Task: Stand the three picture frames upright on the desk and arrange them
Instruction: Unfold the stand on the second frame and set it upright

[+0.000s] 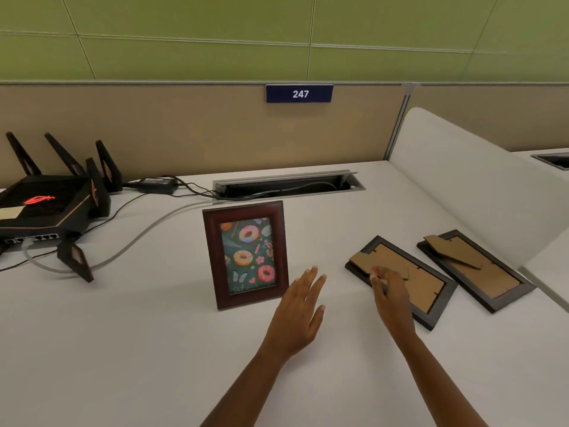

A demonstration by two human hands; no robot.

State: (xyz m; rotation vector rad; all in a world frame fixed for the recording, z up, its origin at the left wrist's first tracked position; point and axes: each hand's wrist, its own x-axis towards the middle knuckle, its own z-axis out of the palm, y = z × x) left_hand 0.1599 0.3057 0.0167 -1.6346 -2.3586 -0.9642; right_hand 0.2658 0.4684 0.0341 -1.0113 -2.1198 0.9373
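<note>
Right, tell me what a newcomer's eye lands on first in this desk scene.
First the upright frame with its bright doughnut picture, standing mid-desk just left of the open left hand. Next, the two face-down frames to the right, cardboard backs up: the right hand reaches over the nearer frame, and the farther frame lies beyond it. At far left sits a black router with a red glowing logo.

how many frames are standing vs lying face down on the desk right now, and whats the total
Standing upright: 1, the donut picture frame
Lying face down: 2, the nearer face-down frame and the farther face-down frame
Total frames: 3
</note>
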